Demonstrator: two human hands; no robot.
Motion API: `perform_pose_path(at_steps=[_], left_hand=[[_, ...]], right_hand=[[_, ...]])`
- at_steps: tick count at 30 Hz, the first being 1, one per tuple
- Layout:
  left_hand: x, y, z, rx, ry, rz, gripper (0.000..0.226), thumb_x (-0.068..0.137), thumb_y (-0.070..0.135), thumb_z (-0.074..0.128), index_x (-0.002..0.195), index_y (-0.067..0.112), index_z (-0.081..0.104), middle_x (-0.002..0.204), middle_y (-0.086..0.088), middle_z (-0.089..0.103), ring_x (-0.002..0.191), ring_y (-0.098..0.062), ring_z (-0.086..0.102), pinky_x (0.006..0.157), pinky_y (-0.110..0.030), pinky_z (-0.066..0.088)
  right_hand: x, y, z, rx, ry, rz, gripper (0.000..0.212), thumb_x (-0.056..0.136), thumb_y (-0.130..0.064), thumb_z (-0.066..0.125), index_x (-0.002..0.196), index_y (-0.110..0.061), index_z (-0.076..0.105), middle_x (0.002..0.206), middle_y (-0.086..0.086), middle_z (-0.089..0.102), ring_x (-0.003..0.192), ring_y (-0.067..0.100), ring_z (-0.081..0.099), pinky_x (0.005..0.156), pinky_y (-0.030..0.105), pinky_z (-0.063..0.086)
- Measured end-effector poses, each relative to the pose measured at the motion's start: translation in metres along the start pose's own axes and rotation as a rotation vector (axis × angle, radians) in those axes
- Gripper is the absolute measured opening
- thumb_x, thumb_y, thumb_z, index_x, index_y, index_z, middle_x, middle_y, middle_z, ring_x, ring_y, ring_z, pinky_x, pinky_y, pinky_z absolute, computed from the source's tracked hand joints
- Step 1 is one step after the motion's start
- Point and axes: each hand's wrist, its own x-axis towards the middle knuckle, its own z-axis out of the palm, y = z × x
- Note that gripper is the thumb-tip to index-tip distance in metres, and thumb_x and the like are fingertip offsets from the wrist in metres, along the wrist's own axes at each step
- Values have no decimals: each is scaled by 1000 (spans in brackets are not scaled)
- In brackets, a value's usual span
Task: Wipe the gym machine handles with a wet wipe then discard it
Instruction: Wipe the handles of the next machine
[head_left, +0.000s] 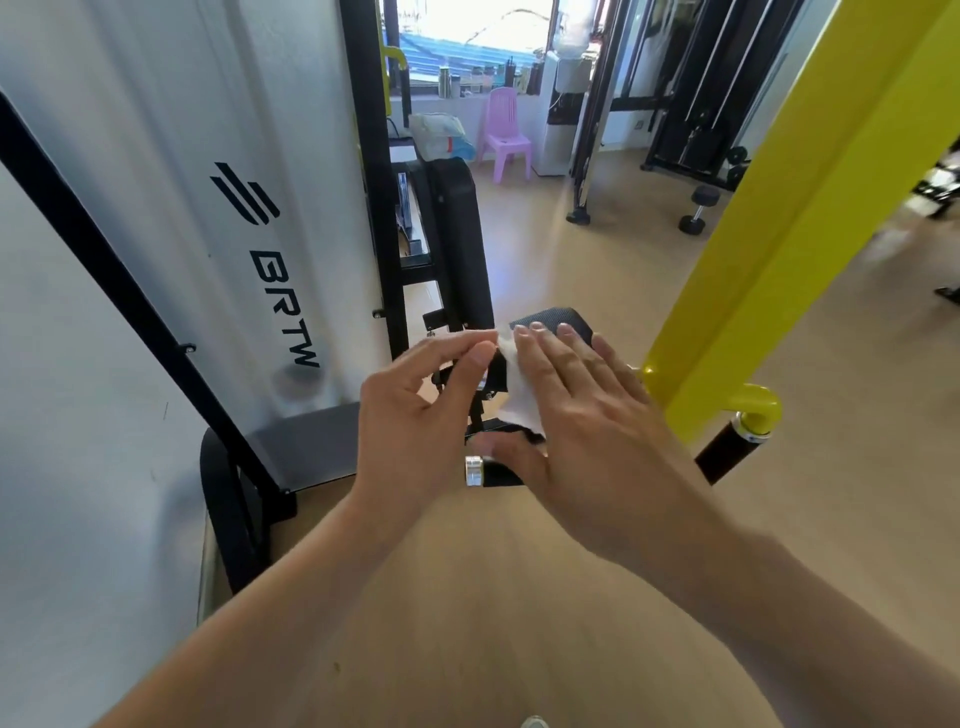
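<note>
A tan floor (597, 270) fills the frame's middle. A black dumbbell (698, 208) and a pink chair (504, 132) stand on it, upper right.

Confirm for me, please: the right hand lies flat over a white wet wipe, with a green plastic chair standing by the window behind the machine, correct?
Not quite: the head view shows that the plastic chair by the window is pink, not green. The rest holds: the right hand lies with straight fingers over the white wet wipe.

Two bare forearms, no sleeves; left hand (415, 415) and right hand (587, 415) ungloved, short nails, no rings or watch.
</note>
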Motion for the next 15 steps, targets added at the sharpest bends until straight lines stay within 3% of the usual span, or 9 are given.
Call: perform_pose_path(at_steps=[2, 4, 7, 11, 15], left_hand=[[0, -2, 0, -39, 10, -1, 20, 96, 22, 65, 113, 20, 76, 106, 13, 76, 103, 6, 69, 87, -8, 48], [0, -8, 0, -29, 42, 25, 21, 97, 25, 65, 116, 25, 73, 111, 15, 74, 111, 1, 68, 96, -21, 53], [1, -17, 2, 61, 79, 89, 20, 96, 32, 65, 115, 34, 71, 108, 18, 76, 115, -5, 67, 99, -39, 53], [3, -19, 3, 50, 64, 104, 21, 95, 32, 66, 116, 33, 70, 101, 8, 79, 112, -9, 69, 97, -31, 53], [2, -19, 4, 82, 16, 74, 23, 98, 33, 62, 121, 34, 67, 114, 29, 70, 126, 2, 57, 115, -34, 38]], right_hand=[[6, -1, 3, 114, 78, -11, 74, 101, -63, 10, 155, -19, 36, 159, -2, 41, 152, 15, 26, 126, 41, 10], [16, -4, 8, 186, 173, -32, 54, 107, -45, 24, 142, -18, 54, 143, -2, 60, 143, 16, 44, 123, 46, 19], [19, 3, 13, -16, 228, -39, 36, 107, -35, 37, 123, -15, 62, 121, 2, 71, 127, 23, 60, 121, 51, 24], [9, 20, -3, -298, 111, 17, 34, 103, -38, 45, 115, -9, 60, 103, 11, 73, 101, 32, 71, 118, 52, 31], [23, 16, -1, -265, 46, -45, 45, 101, -43, 35, 117, -7, 57, 103, 11, 71, 99, 30, 70, 120, 46, 30]])
